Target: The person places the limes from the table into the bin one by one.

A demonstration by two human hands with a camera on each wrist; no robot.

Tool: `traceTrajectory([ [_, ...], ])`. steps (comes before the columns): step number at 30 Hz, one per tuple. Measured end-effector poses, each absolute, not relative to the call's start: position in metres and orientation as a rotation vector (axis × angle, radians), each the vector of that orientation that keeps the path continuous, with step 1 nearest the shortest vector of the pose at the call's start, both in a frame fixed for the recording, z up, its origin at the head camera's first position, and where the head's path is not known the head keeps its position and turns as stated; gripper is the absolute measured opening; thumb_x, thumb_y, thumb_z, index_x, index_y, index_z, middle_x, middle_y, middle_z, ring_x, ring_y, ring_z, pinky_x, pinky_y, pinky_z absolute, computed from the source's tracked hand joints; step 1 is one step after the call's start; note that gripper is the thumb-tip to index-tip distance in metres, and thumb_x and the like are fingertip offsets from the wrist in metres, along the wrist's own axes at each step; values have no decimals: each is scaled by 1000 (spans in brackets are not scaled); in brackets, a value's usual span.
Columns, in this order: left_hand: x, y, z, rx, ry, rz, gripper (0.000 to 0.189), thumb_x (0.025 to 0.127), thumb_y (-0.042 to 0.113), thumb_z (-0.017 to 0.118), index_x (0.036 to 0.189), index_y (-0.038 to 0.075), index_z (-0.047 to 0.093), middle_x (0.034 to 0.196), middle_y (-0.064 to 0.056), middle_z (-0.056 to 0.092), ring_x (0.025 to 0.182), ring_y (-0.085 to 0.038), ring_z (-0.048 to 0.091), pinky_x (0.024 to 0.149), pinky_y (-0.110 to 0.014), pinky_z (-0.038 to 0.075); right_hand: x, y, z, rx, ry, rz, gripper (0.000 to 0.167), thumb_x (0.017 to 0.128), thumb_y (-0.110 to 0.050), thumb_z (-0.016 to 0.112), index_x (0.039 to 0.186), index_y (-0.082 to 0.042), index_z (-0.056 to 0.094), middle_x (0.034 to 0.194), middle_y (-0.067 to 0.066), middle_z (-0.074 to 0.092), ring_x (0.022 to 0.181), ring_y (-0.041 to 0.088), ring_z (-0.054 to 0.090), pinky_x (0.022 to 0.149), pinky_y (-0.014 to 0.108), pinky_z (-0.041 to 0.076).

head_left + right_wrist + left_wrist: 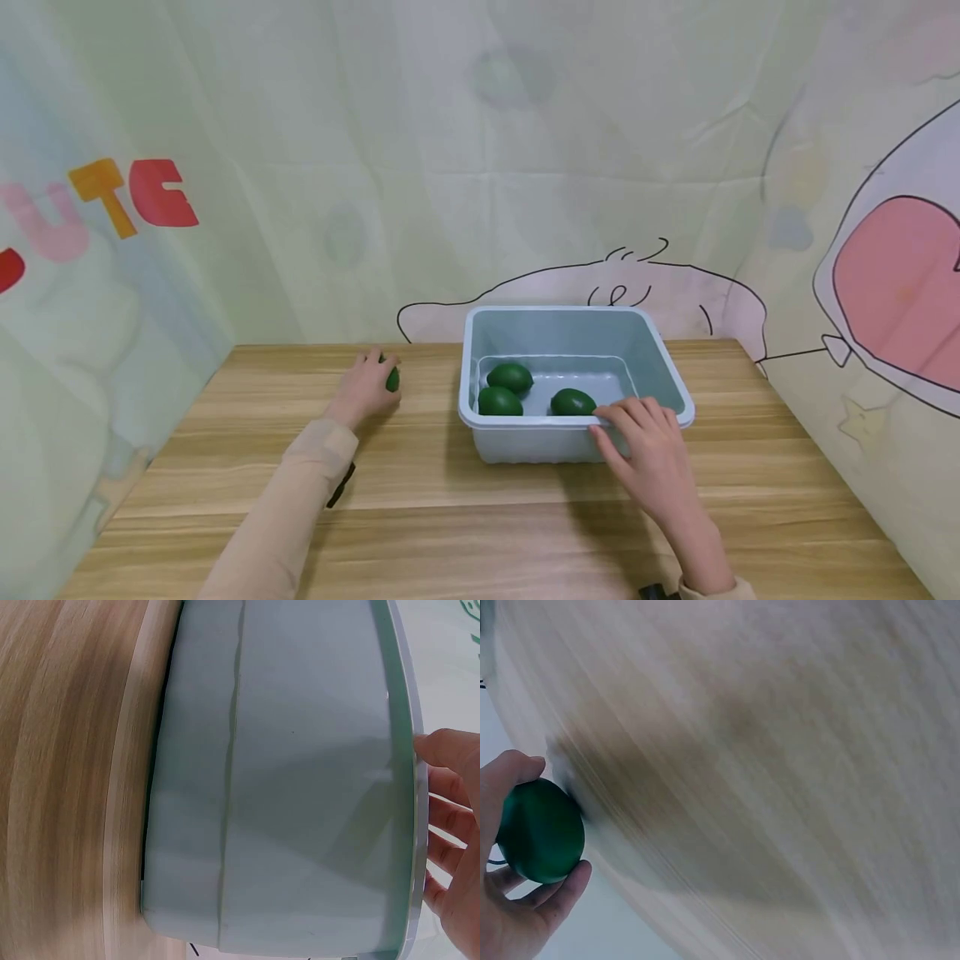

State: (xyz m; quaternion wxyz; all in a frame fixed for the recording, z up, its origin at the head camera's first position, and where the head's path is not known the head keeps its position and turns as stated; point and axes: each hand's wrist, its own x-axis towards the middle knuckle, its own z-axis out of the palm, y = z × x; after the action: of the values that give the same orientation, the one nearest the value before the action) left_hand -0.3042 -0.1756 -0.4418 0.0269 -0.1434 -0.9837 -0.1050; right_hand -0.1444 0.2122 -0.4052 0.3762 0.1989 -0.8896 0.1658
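My left hand (362, 390) grips a dark green lime (544, 832) between thumb and curled fingers, over the left back part of the table. In the head view most of that lime is hidden by the hand. A pale blue plastic bin (536, 443) stands to the right of it. My right hand (651, 454) holds the bin's front rim, thumb outside and fingers over the edge. Inside lie three more limes: one at the back left (510, 378), one at the front left (500, 402), and one near the front middle (573, 402).
The wooden table (465, 542) has its back edge against a pale printed curtain (360, 167). More of the curtain hangs along the left and right sides. The bin's walls rise above the tabletop.
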Motion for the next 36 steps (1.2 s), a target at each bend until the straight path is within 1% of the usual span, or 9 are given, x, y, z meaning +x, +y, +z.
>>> traceTrajectory([
  [5, -301, -176, -444, -461, -3015, -339, 56, 82, 19, 68, 133, 2, 52, 129, -28, 46, 110, -45, 49, 76, -54, 52, -145, 211, -405, 515, -2275, 424, 19, 78, -18, 76, 94, -11, 71, 89, 1, 64, 85, 20, 53, 74, 36, 38],
  [13, -294, -173, -443, -499, -2986, -362, 55, 82, 22, 69, 132, 3, 55, 129, -27, 47, 110, -44, 49, 77, -51, 53, -145, 211, -405, 522, -2263, 441, 19, 77, -17, 76, 94, -11, 71, 88, 1, 65, 84, 19, 52, 74, 36, 37],
  [20, -288, -168, -440, -527, -2953, -365, 56, 82, 23, 72, 132, 4, 55, 125, -24, 49, 107, -41, 50, 76, -48, 53, -145, 211, -405, 528, -2257, 440, 19, 77, -17, 75, 94, -10, 71, 88, 1, 65, 84, 20, 52, 74, 36, 37],
  [24, -284, -164, -436, -529, -2928, -376, 55, 81, 22, 72, 131, 5, 56, 125, -23, 49, 109, -41, 50, 77, -50, 53, -144, 211, -404, 525, -2257, 433, 18, 77, -17, 76, 93, -10, 71, 87, 1, 64, 84, 20, 52, 73, 36, 37],
  [27, -280, -161, -433, -538, -2912, -373, 55, 81, 23, 73, 131, 7, 57, 125, -23, 50, 109, -42, 51, 77, -50, 54, -144, 210, -404, 518, -2263, 428, 18, 77, -16, 76, 93, -11, 71, 87, 1, 64, 84, 20, 52, 73, 36, 37],
  [36, -267, -152, -425, -587, -2853, -375, 55, 80, 26, 74, 130, 8, 57, 125, -22, 51, 103, -37, 52, 71, -47, 55, -144, 210, -404, 518, -2266, 424, 19, 77, -16, 76, 94, -10, 71, 88, 1, 64, 84, 20, 52, 73, 36, 37],
])
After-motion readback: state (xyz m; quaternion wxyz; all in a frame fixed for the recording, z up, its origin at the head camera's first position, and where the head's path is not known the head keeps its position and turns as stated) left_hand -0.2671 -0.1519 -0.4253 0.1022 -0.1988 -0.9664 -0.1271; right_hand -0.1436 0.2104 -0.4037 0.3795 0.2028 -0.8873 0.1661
